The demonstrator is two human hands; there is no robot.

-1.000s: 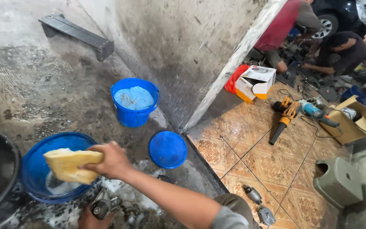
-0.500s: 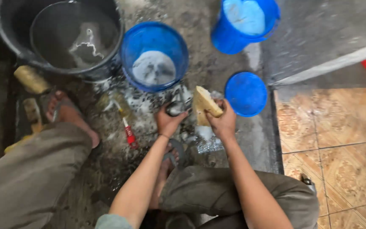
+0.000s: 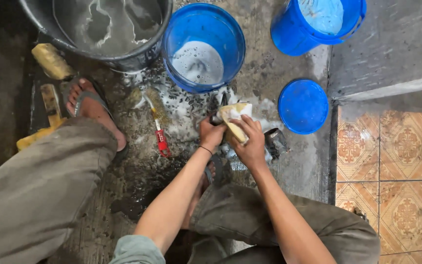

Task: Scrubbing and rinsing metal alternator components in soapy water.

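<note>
Right hand: the right hand is closed around a yellow sponge, held over the wet concrete floor.
Left hand: the left hand is clamped on a dark metal part, mostly hidden.
Sponge axis: slanted, far-left to near-right.
Edges: a blue soapy bucket is just beyond; a blue lid lies right.
Open room: bare floor is seen between lid and bucket.

Wet concrete floor; patterned orange tiles at right.

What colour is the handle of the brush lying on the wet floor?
Red handle, seen in the head view.
</note>
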